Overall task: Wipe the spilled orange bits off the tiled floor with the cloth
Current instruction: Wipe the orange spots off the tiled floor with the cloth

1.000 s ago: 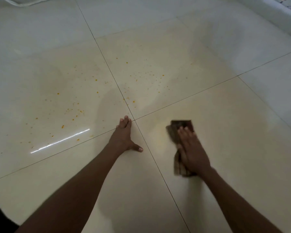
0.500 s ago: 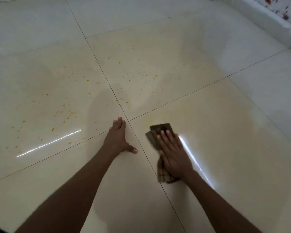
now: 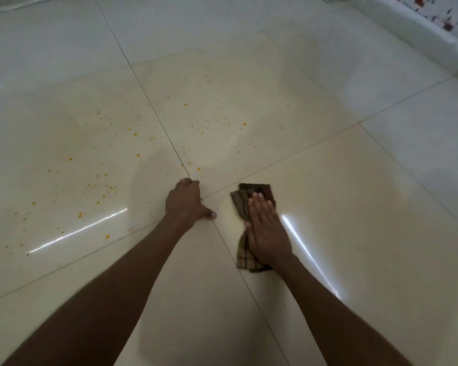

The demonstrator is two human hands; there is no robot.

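L hand [image 3: 185, 202] flat, arm straight; R hand [image 3: 266, 231] flat, fingers straight.

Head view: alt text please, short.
A right hand presses a brown checked cloth flat on a cream tiled floor. The left hand rests on the tiles beside it, and orange bits lie scattered ahead and to the left.

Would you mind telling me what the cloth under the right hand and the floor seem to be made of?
The cloth looks like woven cotton, matte, going by its brown checked weave and soft crumpled folds, though the fibre is a guess. The floor appears to be glazed ceramic or polished tile, cream and glossy: it mirrors bright light streaks, and thin grout lines divide it into large squares.
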